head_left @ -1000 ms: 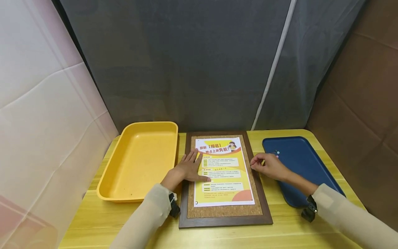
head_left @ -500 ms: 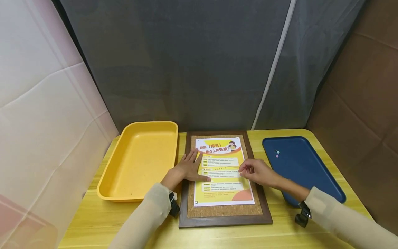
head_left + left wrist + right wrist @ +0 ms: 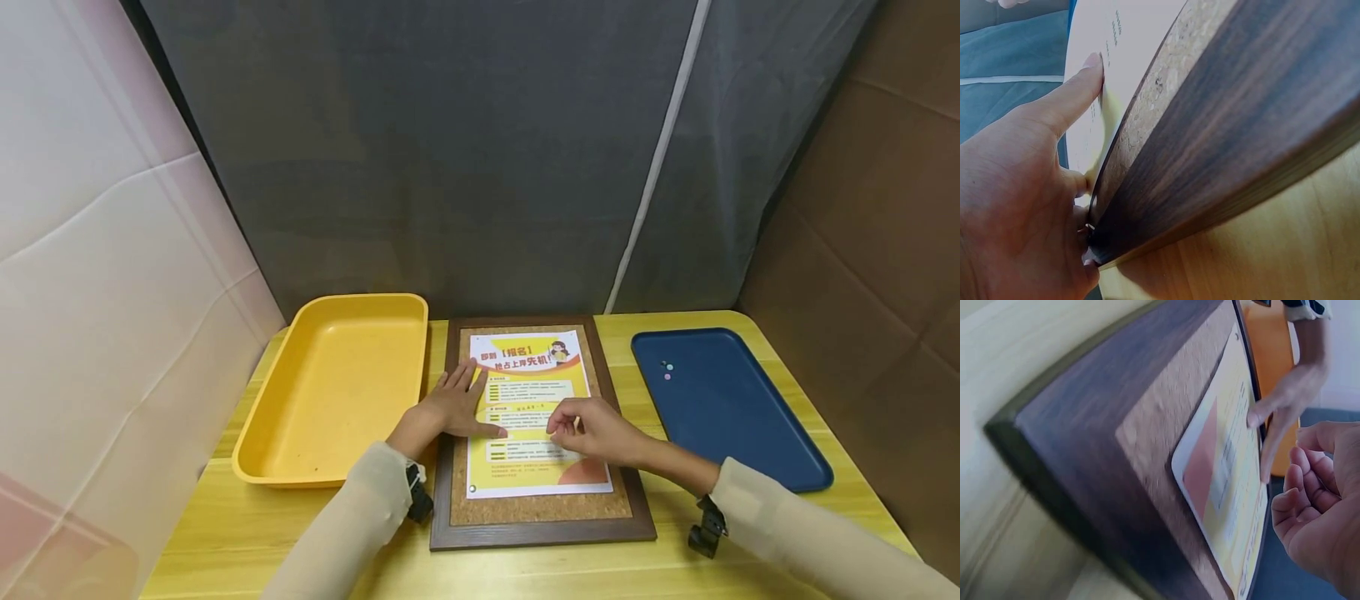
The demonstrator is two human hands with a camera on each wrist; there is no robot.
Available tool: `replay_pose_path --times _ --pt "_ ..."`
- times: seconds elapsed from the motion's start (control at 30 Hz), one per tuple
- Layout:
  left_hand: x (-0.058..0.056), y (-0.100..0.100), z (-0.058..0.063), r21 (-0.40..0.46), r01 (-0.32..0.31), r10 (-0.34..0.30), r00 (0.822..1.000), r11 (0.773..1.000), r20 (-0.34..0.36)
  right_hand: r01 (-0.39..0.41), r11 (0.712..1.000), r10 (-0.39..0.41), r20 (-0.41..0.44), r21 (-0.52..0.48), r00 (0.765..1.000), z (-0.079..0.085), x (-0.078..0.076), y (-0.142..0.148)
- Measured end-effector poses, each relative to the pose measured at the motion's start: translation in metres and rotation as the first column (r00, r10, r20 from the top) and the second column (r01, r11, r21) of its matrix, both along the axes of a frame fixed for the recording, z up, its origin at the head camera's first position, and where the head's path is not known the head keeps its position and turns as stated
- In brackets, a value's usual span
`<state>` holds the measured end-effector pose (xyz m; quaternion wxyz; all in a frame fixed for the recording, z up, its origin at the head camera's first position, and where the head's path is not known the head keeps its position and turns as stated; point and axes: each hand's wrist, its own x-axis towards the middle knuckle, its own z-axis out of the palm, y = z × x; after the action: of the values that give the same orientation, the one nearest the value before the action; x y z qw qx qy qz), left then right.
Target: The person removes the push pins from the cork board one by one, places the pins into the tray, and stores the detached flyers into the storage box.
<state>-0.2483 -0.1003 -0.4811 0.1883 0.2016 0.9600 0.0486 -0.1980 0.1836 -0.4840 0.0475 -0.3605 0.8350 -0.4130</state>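
With fingers spread, the left hand point(image 3: 450, 408) is resting on the poster point(image 3: 525, 423) over the corkboard point(image 3: 540, 511) while the right hand point(image 3: 597, 431) is hovering curled, grip unclear, the likely fastening step calling for careful placement.

Poster point(image 3: 528, 417): yellow, edged white, white text boxes; red-orange heading across far end, salmon-orange curve at near right corner. Cork panel point(image 3: 532, 511): speckled tan. Frame point(image 3: 543, 536): dark brown, faint streaked grain. Left tray point(image 3: 352, 383): plain bright yellow. Right tray point(image 3: 742, 408): plain navy, with tiny dots, one pink point(image 3: 667, 377). Table point(image 3: 525, 575): yellowish, pale wood-grain bands. Sleeves point(image 3: 345, 521): plain beige. Far backdrop point(image 3: 450, 167): dark grey, one white stripe point(image 3: 660, 158). Left wall point(image 3: 112, 292): white, pinkish patches. Right wall point(image 3: 885, 208): brown.
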Motion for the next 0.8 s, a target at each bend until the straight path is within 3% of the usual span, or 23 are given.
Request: replay_pose_path --times 0.27,0.8 --pt "-0.001 -0.002 -0.004 0.034 -0.002 0.002 1.0 0.999 -0.001 -0.049 0.999 0.049 0.058 0.001 0.997 0.0 0.009 -0.025" --pt "-0.002 -0.001 -0.001 -0.004 0.008 -0.008 1.0 1.0 0.005 -0.133 0.99 0.132 0.045 0.038 0.99 -0.019 0.019 -0.067"
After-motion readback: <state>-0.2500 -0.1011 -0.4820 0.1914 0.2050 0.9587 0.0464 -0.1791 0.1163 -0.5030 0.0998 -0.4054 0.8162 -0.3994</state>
